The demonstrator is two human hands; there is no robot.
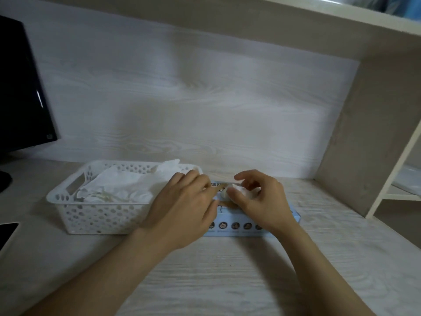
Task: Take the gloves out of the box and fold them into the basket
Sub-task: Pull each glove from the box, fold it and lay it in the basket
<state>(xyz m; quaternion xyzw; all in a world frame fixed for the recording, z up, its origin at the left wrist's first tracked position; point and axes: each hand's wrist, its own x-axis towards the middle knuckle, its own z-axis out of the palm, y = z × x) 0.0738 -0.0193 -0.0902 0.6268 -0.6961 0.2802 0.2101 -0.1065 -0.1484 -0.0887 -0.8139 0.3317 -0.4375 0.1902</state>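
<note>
Pinching a glove (242, 193) at the box (239, 227) opening, the right hand (262, 201) has thumb and fingers curled. The left hand (184, 206) presses the box, fingers straight and together. More gloves (123, 183) lie in the basket (91, 216) alongside.

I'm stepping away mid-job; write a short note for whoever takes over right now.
Left hand rests flat on the box.
Right hand pinches a glove at the box's opening.
Basket stands left of the box, holding white gloves.
Done: those gloves.
Left: pull this glove out, fold it, lay it in the basket; what remains in the box is hidden.
</note>
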